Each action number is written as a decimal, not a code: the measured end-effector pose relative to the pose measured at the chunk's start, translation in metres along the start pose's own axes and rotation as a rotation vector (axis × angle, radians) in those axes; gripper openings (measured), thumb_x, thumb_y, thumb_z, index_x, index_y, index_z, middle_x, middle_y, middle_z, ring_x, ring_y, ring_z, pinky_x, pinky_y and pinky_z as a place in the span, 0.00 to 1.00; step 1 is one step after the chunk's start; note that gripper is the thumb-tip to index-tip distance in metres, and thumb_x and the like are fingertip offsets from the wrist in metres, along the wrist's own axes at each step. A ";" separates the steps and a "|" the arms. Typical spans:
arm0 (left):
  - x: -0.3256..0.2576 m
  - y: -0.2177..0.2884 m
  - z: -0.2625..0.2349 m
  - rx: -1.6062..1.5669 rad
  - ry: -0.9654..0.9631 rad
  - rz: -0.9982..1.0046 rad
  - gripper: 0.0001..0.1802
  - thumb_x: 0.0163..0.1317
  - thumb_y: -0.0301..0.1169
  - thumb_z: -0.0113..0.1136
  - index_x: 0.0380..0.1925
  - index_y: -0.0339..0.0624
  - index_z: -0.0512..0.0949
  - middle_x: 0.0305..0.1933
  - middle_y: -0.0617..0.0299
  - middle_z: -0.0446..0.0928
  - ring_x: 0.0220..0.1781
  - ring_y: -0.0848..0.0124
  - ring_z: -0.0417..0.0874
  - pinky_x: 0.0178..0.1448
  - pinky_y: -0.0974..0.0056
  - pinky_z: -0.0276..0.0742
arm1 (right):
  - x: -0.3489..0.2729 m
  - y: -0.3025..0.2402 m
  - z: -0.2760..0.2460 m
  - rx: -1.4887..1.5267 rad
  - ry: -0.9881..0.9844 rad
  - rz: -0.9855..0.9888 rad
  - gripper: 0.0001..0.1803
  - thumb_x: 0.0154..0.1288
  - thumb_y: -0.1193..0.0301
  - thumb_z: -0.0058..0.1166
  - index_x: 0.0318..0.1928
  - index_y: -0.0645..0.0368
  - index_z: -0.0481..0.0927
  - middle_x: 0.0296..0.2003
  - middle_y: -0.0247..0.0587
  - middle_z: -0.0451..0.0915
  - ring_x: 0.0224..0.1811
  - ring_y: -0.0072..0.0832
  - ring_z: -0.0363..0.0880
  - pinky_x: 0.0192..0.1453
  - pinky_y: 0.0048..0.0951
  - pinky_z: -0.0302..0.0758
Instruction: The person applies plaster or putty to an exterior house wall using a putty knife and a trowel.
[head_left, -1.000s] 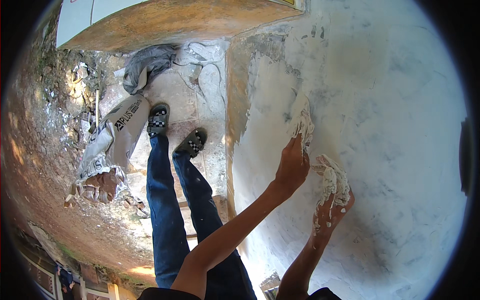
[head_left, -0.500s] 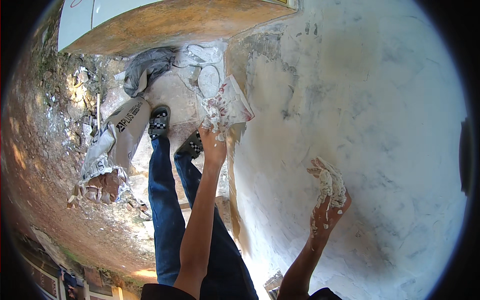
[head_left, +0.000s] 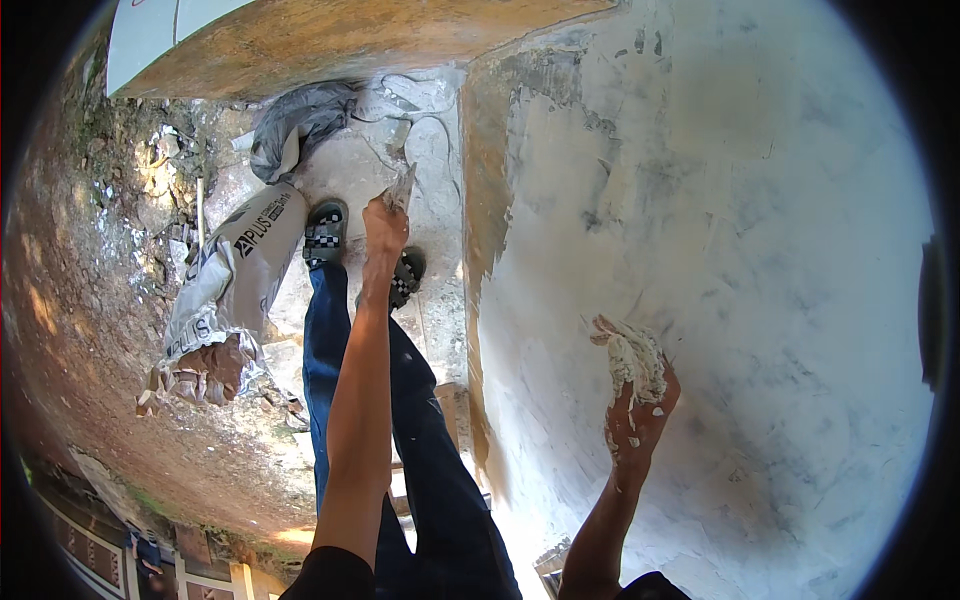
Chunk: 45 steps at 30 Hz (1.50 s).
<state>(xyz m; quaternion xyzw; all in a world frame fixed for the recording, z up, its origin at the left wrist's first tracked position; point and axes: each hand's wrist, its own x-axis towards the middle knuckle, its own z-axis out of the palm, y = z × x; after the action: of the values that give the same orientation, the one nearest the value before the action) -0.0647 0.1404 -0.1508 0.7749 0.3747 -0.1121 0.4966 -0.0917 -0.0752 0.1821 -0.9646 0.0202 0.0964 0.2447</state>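
Note:
My left hand (head_left: pixel 385 228) is closed on a thin flat sheet (head_left: pixel 402 188), now seen nearly edge-on and smeared with white paste. It is held above the ground, in front of my feet. Out at the right, my right hand (head_left: pixel 655 395) is beside the whitened wall (head_left: pixel 790 300). A thick lump of white paste (head_left: pixel 635 365) lies in its curled fingers, and smears run down to the wrist. The paste partly hides those fingers; whether they touch the wall, I cannot tell.
A torn printed sack (head_left: pixel 250 250) lies left of my checked sandals (head_left: pixel 325 235). Beyond it are a crumpled grey plastic bag (head_left: pixel 300 125) and pale sheeting (head_left: pixel 430 150) at the wall's foot. An orange-brown ledge (head_left: pixel 370 50) crosses the far side. Rough earth (head_left: pixel 90 300) slopes at left.
My left hand has moved left and slightly away, turning the sheet from its broad face to its edge. My right hand has shifted a little left. My right foot has moved.

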 end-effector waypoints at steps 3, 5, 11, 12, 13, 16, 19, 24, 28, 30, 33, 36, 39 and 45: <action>0.005 -0.016 -0.004 -0.321 0.007 0.052 0.10 0.50 0.17 0.47 0.35 0.31 0.70 0.32 0.57 0.74 0.34 0.66 0.76 0.36 0.64 0.71 | 0.008 -0.028 0.005 0.193 0.007 0.163 0.26 0.55 0.85 0.41 0.56 0.63 0.56 0.49 0.44 0.65 0.48 0.28 0.68 0.47 0.24 0.69; 0.008 -0.019 0.000 -0.610 -0.138 -0.020 0.20 0.52 0.16 0.45 0.48 0.31 0.62 0.45 0.54 0.70 0.46 0.67 0.72 0.46 0.66 0.71 | 0.005 -0.014 0.014 0.400 -0.013 0.152 0.30 0.54 0.88 0.40 0.58 0.63 0.53 0.49 0.45 0.65 0.46 0.28 0.70 0.44 0.21 0.71; -0.034 0.025 0.001 -0.947 -0.113 -0.060 0.07 0.55 0.22 0.50 0.32 0.31 0.75 0.30 0.65 0.74 0.31 0.77 0.71 0.36 0.71 0.69 | 0.037 0.065 0.153 1.015 -0.277 0.317 0.06 0.51 0.83 0.50 0.31 0.71 0.76 0.58 0.47 0.54 0.55 0.29 0.61 0.56 0.28 0.63; -0.037 0.024 -0.001 -0.961 -0.099 -0.128 0.07 0.55 0.22 0.50 0.33 0.31 0.75 0.30 0.65 0.75 0.31 0.77 0.72 0.36 0.71 0.69 | 0.053 0.056 0.182 0.899 -0.155 0.282 0.07 0.48 0.82 0.53 0.31 0.71 0.76 0.56 0.49 0.58 0.54 0.27 0.62 0.54 0.28 0.64; -0.038 0.015 -0.004 -0.994 -0.092 -0.153 0.09 0.56 0.22 0.49 0.35 0.31 0.76 0.31 0.64 0.75 0.32 0.77 0.73 0.37 0.71 0.70 | 0.067 0.049 0.202 0.541 -0.103 -0.090 0.05 0.47 0.82 0.54 0.28 0.71 0.77 0.50 0.51 0.65 0.52 0.32 0.65 0.52 0.28 0.64; -0.038 -0.005 -0.011 -1.120 -0.112 -0.170 0.09 0.56 0.21 0.49 0.35 0.31 0.76 0.33 0.62 0.76 0.33 0.76 0.74 0.37 0.70 0.71 | 0.086 0.035 0.243 0.737 -0.038 0.035 0.01 0.46 0.82 0.55 0.22 0.69 0.78 0.42 0.51 0.71 0.47 0.39 0.69 0.49 0.30 0.65; -0.041 -0.006 -0.003 -1.178 -0.060 -0.186 0.10 0.55 0.20 0.49 0.37 0.30 0.75 0.34 0.61 0.76 0.33 0.75 0.75 0.37 0.70 0.72 | 0.093 0.079 0.273 0.212 -0.131 -0.210 0.28 0.50 0.83 0.55 0.53 0.70 0.63 0.53 0.47 0.60 0.52 0.27 0.64 0.55 0.23 0.64; -0.047 -0.005 -0.009 -1.215 -0.136 -0.161 0.10 0.55 0.19 0.49 0.36 0.28 0.75 0.34 0.60 0.76 0.33 0.74 0.76 0.38 0.70 0.73 | 0.094 0.075 0.286 0.532 -0.121 -0.103 0.04 0.46 0.81 0.59 0.19 0.65 0.78 0.44 0.53 0.67 0.43 0.40 0.69 0.47 0.30 0.65; -0.047 -0.016 -0.002 -1.159 -0.136 -0.217 0.11 0.53 0.18 0.48 0.38 0.28 0.71 0.36 0.58 0.75 0.36 0.73 0.75 0.40 0.70 0.72 | 0.087 0.073 0.285 1.054 -0.181 0.178 0.25 0.48 0.81 0.56 0.51 0.67 0.68 0.50 0.47 0.66 0.49 0.33 0.67 0.47 0.23 0.68; -0.041 -0.051 0.011 -1.136 -0.085 -0.146 0.12 0.53 0.18 0.48 0.40 0.29 0.68 0.38 0.57 0.73 0.38 0.72 0.74 0.41 0.70 0.72 | 0.084 0.074 0.290 0.996 -0.205 0.140 0.32 0.49 0.82 0.55 0.56 0.65 0.59 0.51 0.45 0.65 0.50 0.30 0.67 0.47 0.20 0.68; -0.044 -0.073 0.012 -1.064 0.010 -0.030 0.16 0.52 0.18 0.47 0.42 0.32 0.63 0.42 0.56 0.69 0.40 0.72 0.72 0.42 0.71 0.70 | 0.070 0.073 0.285 1.058 -0.269 0.190 0.38 0.50 0.83 0.53 0.61 0.64 0.51 0.53 0.43 0.63 0.48 0.26 0.68 0.46 0.18 0.69; -0.043 -0.070 0.008 -1.015 0.154 0.052 0.15 0.51 0.18 0.46 0.42 0.33 0.63 0.40 0.57 0.69 0.37 0.73 0.70 0.38 0.72 0.69 | 0.050 0.073 0.278 1.204 -0.301 0.338 0.38 0.50 0.83 0.52 0.61 0.63 0.50 0.52 0.43 0.63 0.45 0.22 0.69 0.44 0.17 0.70; -0.041 -0.024 0.003 -0.907 0.219 -0.006 0.11 0.50 0.18 0.46 0.36 0.32 0.68 0.32 0.60 0.70 0.30 0.75 0.68 0.31 0.71 0.66 | 0.029 0.101 0.272 1.158 -0.257 0.489 0.35 0.51 0.83 0.52 0.60 0.64 0.52 0.51 0.41 0.63 0.43 0.19 0.69 0.40 0.15 0.70; -0.003 0.013 0.030 -0.611 0.255 0.178 0.06 0.49 0.20 0.46 0.27 0.29 0.72 0.19 0.55 0.73 0.22 0.74 0.69 0.26 0.65 0.65 | -0.007 0.120 0.262 1.180 -0.235 0.505 0.22 0.56 0.79 0.52 0.52 0.67 0.64 0.50 0.37 0.59 0.38 0.21 0.69 0.43 0.21 0.69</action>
<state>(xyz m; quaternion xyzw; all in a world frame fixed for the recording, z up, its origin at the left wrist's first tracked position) -0.0514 0.1107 -0.1547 0.6277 0.3810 0.1465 0.6628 -0.1553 -0.0556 -0.0987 -0.6168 0.2690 0.2285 0.7036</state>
